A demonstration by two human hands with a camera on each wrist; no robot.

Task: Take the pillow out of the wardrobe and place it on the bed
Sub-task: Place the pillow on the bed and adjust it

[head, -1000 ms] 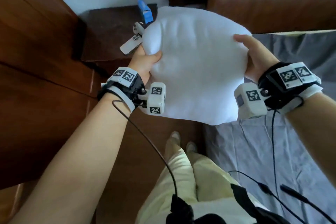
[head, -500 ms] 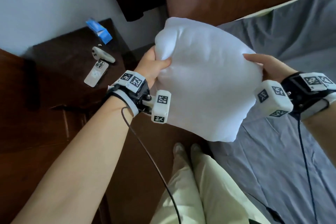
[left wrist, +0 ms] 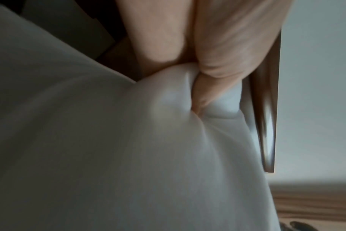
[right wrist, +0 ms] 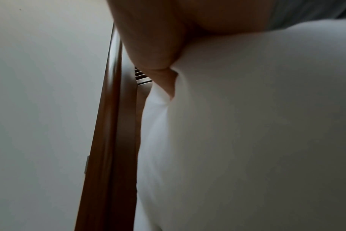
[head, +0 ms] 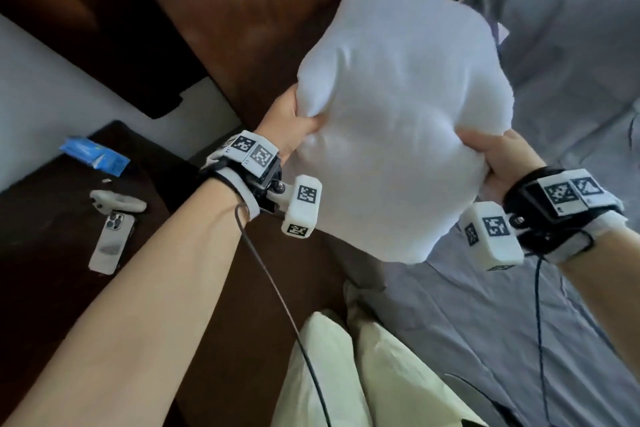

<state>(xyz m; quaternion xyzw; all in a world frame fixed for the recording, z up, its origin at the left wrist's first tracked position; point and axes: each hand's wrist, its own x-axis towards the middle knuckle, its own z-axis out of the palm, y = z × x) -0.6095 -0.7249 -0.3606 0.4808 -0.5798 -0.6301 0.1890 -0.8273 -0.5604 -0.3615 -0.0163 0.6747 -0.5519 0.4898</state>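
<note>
From the nightstand [head: 52, 204] side, your left hand [head: 291, 128] and right hand [head: 498, 156], each clenched on bunched pillow [head: 398, 135] fabric, have swung it from over the floor toward the grey bed [head: 519, 322], so only lowering and release appear outstanding.

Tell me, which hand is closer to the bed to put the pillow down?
The right hand. It grips the pillow over the grey bed, while the left hand grips it above the wooden floor beside the bed.
</note>
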